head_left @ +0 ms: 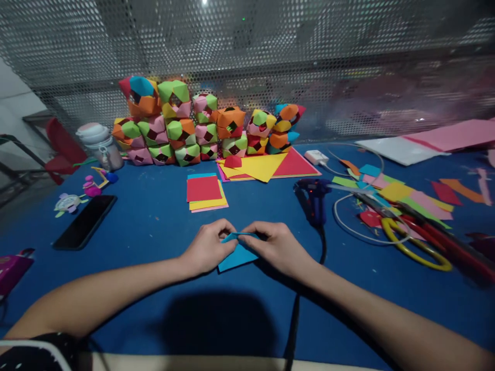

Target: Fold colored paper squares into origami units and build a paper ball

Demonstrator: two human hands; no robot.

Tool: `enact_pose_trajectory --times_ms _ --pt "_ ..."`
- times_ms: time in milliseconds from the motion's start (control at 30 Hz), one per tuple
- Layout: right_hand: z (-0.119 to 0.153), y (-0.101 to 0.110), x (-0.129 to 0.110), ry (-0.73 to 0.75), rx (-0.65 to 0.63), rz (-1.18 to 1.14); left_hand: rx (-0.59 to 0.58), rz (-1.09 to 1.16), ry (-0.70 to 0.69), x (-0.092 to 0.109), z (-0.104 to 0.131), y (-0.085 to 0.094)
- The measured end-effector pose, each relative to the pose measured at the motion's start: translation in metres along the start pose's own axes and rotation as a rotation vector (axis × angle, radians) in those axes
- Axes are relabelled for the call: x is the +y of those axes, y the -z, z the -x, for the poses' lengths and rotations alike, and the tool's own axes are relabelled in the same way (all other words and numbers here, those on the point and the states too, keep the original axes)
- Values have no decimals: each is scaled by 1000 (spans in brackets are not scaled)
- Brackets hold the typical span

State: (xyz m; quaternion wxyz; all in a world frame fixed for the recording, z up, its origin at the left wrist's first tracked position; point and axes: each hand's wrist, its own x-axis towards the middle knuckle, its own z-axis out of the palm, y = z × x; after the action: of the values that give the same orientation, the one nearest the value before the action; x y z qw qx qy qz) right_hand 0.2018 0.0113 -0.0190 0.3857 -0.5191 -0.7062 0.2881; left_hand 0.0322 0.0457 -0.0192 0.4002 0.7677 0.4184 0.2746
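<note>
A small sheet of blue paper (236, 256) lies on the table in front of me, its far edge bent up in a fold. My left hand (211, 246) pinches the fold at its left end. At the right end, my right hand (275, 244) grips the same fold between thumb and fingers. The two hands almost meet over the paper, and fingertips cover parts of the crease. Just beyond them sits a stack of square papers (203, 189), red on top with blue, yellow and pink edges showing.
Folded paper balls (180, 134) are piled along the mesh panel. A glue gun (316, 198) with a black cord stands right of my hands. Further right lie yellow-handled scissors (425, 260), a white cable and paper scraps. A phone (85, 221) and jar (101, 147) are left.
</note>
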Motion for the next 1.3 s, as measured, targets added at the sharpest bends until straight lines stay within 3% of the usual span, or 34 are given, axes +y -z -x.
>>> enact_pose_trajectory --times_ms 333,467,633,767,967,1167,1300 --pt "5 -12 -5 285 100 94 71 39 -51 -7 9 4" --pt "7 -12 -8 217 112 111 67 106 -56 -5 14 3" --pt "6 -8 -7 -35 129 36 62 319 43 0 17 6" --pt "4 -5 -2 -114 140 -25 76 277 44 -2 17 7" --pt "7 0 4 -131 135 -30 97 251 74 -1 13 -1" --pt "12 6 5 -83 135 6 -71 430 127 16 6 1" --pt "13 4 4 34 108 71 -148 286 117 15 -1 3"
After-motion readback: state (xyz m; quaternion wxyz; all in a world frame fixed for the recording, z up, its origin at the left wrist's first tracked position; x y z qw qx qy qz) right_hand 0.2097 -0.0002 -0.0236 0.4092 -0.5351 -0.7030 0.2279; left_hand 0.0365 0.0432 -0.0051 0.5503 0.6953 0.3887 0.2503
